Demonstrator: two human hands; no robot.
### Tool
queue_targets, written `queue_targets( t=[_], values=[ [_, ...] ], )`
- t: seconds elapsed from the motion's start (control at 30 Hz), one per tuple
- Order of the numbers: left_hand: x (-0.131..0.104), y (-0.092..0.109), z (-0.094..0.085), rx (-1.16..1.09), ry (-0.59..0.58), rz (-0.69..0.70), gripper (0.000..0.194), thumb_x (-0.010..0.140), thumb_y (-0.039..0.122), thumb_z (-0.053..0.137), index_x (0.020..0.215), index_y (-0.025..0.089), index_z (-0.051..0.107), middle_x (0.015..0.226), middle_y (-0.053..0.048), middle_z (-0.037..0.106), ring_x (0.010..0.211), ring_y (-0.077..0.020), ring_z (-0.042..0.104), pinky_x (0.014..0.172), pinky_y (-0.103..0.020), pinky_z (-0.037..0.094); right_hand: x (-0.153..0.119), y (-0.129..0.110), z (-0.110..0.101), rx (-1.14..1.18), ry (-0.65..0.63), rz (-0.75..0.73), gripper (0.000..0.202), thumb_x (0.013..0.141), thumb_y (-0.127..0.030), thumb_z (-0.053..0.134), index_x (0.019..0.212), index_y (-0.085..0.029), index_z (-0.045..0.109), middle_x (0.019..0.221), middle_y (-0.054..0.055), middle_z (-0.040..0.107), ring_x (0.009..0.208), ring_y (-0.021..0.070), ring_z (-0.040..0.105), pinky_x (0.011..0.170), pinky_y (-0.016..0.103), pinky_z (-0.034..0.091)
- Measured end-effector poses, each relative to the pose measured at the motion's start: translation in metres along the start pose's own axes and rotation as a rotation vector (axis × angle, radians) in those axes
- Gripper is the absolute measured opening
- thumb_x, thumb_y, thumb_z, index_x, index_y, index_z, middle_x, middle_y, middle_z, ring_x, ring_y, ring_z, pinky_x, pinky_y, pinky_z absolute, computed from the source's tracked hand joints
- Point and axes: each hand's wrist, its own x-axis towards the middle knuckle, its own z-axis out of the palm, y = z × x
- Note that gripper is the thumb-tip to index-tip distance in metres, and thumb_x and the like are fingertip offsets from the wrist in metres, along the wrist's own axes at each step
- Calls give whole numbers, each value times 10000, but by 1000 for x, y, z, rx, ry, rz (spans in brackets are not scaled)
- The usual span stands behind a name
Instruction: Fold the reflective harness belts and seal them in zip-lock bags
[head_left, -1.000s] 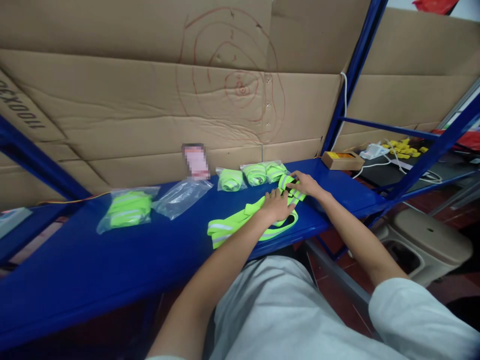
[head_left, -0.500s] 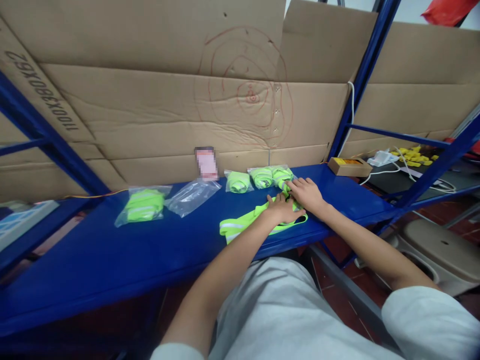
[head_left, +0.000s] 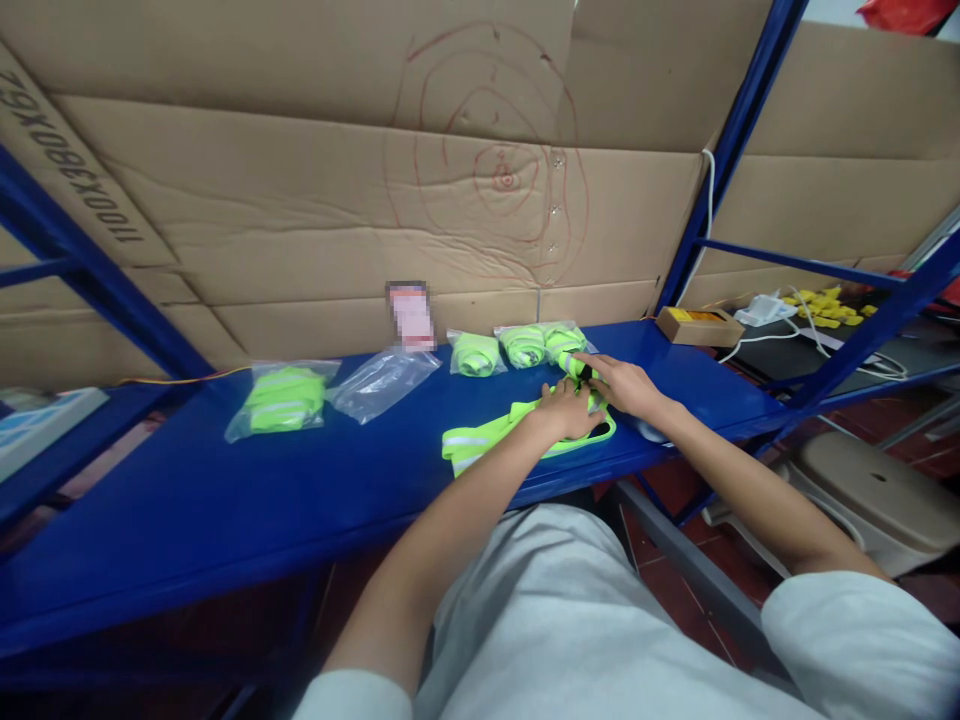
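A neon-yellow reflective strap [head_left: 480, 442] with silvery bands lies in flat, loosely folded lengths near the table's front edge. My left hand [head_left: 568, 412] rests on it palm down, fingers spread and pressing on the fabric. Just to the right and slightly farther back, my right hand [head_left: 628, 386] has its fingers closed around a part of the strap, beside a small black piece. The fingers partly cover that piece, so its kind is unclear. Behind my hands stand rolled neon straps in clear bags: a left bag [head_left: 476, 354], a middle bag [head_left: 523, 346] and a right bag [head_left: 566, 342].
Another bagged strap [head_left: 286, 400] lies on the left of the blue table [head_left: 225, 510], beside a flat clear plastic bag [head_left: 386, 385]. A blurred-out phone-like item [head_left: 412, 316] leans on the cardboard wall [head_left: 300, 200]. At right are a small cardboard box [head_left: 699, 327] and a stool [head_left: 874, 480].
My right hand has shifted slightly toward my left hand, and a strap section with the black piece shows more clearly at its fingertips. My left hand stays on the strap. The view has tilted slightly.
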Motion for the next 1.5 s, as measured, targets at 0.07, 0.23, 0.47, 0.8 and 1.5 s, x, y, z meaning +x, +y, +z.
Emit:
queue_targets(
  t=[0.07,0.23,0.47,0.8,1.5],
  values=[
    [0,1,0,-3,12,3,816,969,654,274,1594,132,229,1671,-225,208,1561,-370,178,1233,-621,154,0,-1,0,-19,7,-9,610,959,-195,502,1550,-305,398,1531,71,505,1204,284,648,902,356,572],
    [-1,2,-3,-18,24,17,805,971,634,302,1592,126,252,1654,-238,248,1551,-384,203,1226,-636,157,0,-3,3,-78,3,-100,617,941,-123,476,1541,-252,416,1563,82,476,1222,308,637,858,391,583],
    [-8,-8,-17,5,-27,28,752,960,633,368,1556,176,354,1660,-196,268,1535,-389,256,1204,-677,184,-2,-3,14,111,15,-207,444,998,-225,500,1436,-245,573,1534,70,514,1375,328,502,1113,498,421],
    [-12,-10,-27,11,-69,127,532,1017,514,374,1377,185,584,1499,-168,541,1407,-331,487,1161,-563,356,11,22,27,495,62,-110,385,982,-498,519,1078,-197,739,1111,113,708,1000,232,686,928,377,544],
    [-1,-35,-45,-264,405,42,190,943,252,564,973,176,735,1054,-110,732,1067,-257,656,954,-354,489,19,33,44,518,-31,233,558,765,-525,792,1168,-155,685,1088,89,722,947,247,667,838,348,530]
  ],
)
